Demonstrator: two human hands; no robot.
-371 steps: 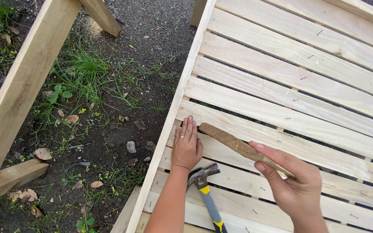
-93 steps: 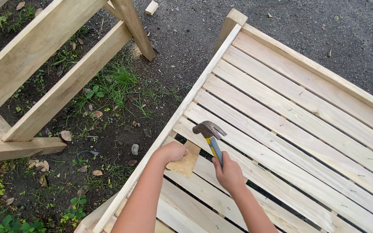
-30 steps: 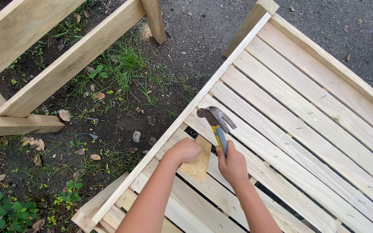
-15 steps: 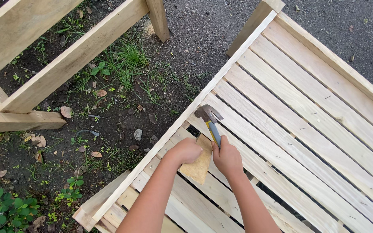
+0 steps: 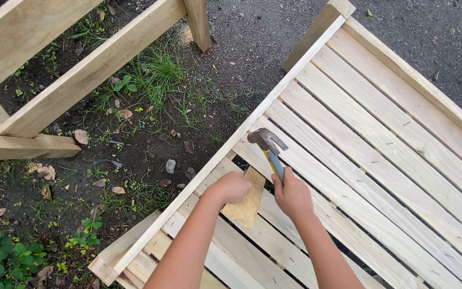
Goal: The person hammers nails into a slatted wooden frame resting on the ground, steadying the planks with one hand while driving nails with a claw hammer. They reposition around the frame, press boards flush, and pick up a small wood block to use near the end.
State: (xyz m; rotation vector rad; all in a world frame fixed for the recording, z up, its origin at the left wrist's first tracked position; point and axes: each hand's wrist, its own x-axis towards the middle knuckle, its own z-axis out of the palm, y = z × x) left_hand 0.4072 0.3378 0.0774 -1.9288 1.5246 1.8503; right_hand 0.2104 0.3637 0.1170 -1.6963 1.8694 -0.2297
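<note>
1. The right hand (image 5: 293, 194) is closed in a full fist around the blue and yellow handle of a claw hammer with a dark steel head (image 5: 268, 145), gripping it about midway along the shaft.
2. The hammer points up and away from the person; its head sits just over a pale slat near the frame's left rail, though whether it touches the wood cannot be told.
3. The left hand (image 5: 232, 187) is curled shut with knuckles up, pressing on the upper end of a small flat tan wooden block (image 5: 245, 201); what the fingertips hold beneath cannot be seen.
4. The block lies tilted across the slats, between the two hands, and its lower end juts past the left wrist.
5. Both hands work on a large frame of pale unpainted wooden slats (image 5: 380, 160), lying flat and running diagonally from lower left to upper right, with dark gaps between the boards and small nail marks in rows.
6. A long side rail (image 5: 199, 176) edges the frame just left of the left hand.
7. Beyond the rail is dark soil with tufts of grass (image 5: 159, 69), dry leaves and a small grey stone (image 5: 170, 166).
8. At the upper left stand heavier timber beams (image 5: 81, 69), crossing at angles, well apart from the hands.
</note>
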